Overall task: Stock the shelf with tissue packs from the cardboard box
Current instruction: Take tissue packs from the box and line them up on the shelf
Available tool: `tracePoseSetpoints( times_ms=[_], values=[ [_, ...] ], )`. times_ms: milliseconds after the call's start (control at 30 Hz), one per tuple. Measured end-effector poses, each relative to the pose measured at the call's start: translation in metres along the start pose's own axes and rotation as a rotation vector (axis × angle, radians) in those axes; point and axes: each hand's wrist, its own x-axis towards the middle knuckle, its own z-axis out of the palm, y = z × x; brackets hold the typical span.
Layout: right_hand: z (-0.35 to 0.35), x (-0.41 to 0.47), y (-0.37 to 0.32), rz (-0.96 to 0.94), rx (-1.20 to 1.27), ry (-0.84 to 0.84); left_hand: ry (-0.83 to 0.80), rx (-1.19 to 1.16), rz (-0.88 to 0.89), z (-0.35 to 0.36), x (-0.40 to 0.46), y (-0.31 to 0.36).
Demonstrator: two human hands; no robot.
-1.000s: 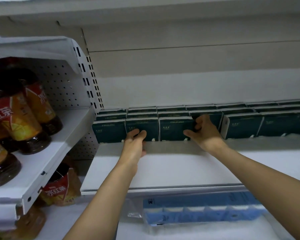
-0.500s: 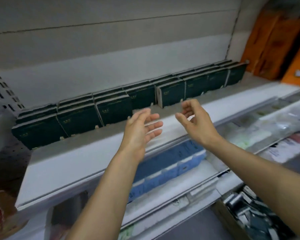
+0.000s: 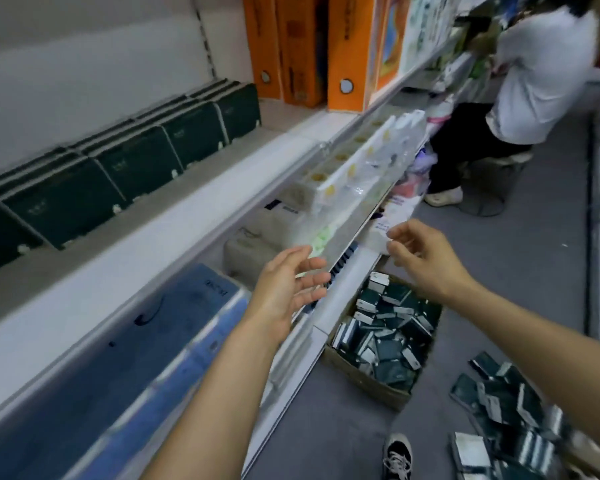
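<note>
Dark green tissue packs (image 3: 118,168) stand in a row at the back of the white shelf (image 3: 174,237). On the grey floor sits a cardboard box (image 3: 371,379) filled with several loose dark green packs (image 3: 385,327). My left hand (image 3: 288,289) hovers in the air above the shelf's front edge, fingers spread and holding nothing. Higher and to the right, my right hand (image 3: 426,261) hangs over the box with loosely curled fingers, also holding nothing.
More dark green packs (image 3: 499,403) lie scattered on the floor at lower right. Blue packages (image 3: 146,358) fill the lower shelf. Orange boxes (image 3: 305,46) stand at the shelf's far end. A person in white (image 3: 534,77) sits in the aisle. My shoe (image 3: 397,455) shows below.
Both hands have left the packs on the shelf and drawn back empty. My view has swung right and down, bringing the box on the floor into sight.
</note>
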Motion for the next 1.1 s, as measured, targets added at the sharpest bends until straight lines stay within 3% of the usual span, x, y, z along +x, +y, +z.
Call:
tracePoseSetpoints(
  times_ms=[267,400,633,1100],
  values=[
    [-0.072,0.044,0.143,0.241,-0.033,-0.061,0.01,0.046,-0.244,0.115,0.123,-0.079],
    [-0.081,0.055,0.217,0.357,-0.029,-0.148,0.061,0.086,-0.351,0.14,0.175,-0.129],
    [-0.027,0.061,0.332,0.502,0.049,-0.285,0.229,0.145,-0.541,0.127,0.249,-0.219],
    [0.106,0.051,0.529,0.764,0.087,-0.354,0.271,0.4,-0.682,0.081,0.411,-0.416]
  ],
)
